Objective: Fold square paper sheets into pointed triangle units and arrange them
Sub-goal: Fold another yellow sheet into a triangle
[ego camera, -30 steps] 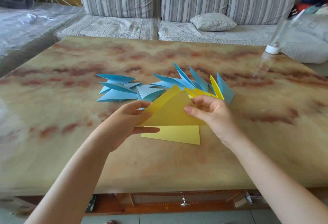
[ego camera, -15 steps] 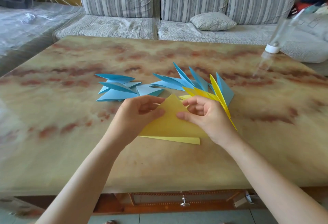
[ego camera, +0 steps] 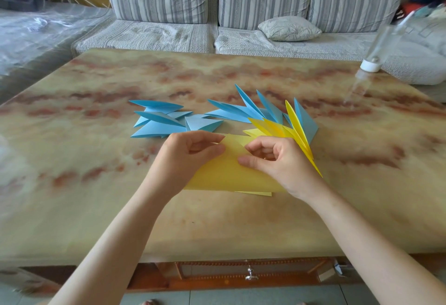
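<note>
A yellow paper sheet (ego camera: 226,174) lies folded on the marble table (ego camera: 241,222). My left hand (ego camera: 183,157) pinches its upper left part with curled fingers. My right hand (ego camera: 277,162) pinches its upper right part, thumb pressed on the paper. A thin edge of another yellow sheet (ego camera: 255,193) shows beneath. Behind my hands lie several folded blue pointed units: a loose group (ego camera: 159,121) at the left and a fanned row (ego camera: 253,111) to the right. Folded yellow units (ego camera: 289,128) stand in the same fan beside my right hand.
A clear plastic bottle with a white cap (ego camera: 371,63) leans over the table's far right corner. A striped sofa (ego camera: 217,15) with a cushion (ego camera: 289,28) runs behind the table. A drawer with a metal knob (ego camera: 249,275) sits under the near edge.
The raised yellow flap has come down flat toward me. Both hands moved closer together and lower onto the sheet, fingers curling in to pinch the top.
</note>
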Demonstrator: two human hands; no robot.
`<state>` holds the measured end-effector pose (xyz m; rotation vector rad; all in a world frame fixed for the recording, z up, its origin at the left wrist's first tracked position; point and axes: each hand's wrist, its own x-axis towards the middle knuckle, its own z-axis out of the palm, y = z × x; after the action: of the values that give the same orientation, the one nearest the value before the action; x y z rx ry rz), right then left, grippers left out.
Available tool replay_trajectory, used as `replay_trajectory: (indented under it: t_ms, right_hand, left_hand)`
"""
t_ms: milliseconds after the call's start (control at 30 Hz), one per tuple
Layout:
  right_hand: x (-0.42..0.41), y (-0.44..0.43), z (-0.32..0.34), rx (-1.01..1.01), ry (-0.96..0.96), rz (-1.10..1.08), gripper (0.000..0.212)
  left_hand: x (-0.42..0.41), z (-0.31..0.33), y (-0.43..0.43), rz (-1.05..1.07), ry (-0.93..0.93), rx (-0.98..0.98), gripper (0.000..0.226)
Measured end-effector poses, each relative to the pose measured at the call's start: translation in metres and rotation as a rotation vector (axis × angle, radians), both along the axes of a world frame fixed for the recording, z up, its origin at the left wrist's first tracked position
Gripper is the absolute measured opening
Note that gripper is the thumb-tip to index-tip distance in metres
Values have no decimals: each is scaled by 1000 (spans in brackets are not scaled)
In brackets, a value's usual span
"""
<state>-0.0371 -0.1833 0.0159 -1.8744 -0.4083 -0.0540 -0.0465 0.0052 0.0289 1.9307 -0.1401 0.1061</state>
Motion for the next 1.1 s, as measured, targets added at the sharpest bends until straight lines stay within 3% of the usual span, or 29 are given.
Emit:
replay_trajectory:
  t_ms: [1100]
  right_hand:
    - [-1,-2,6,25,76,18,15]
  left_hand:
    - [2,-4,-5,82,5,32,7]
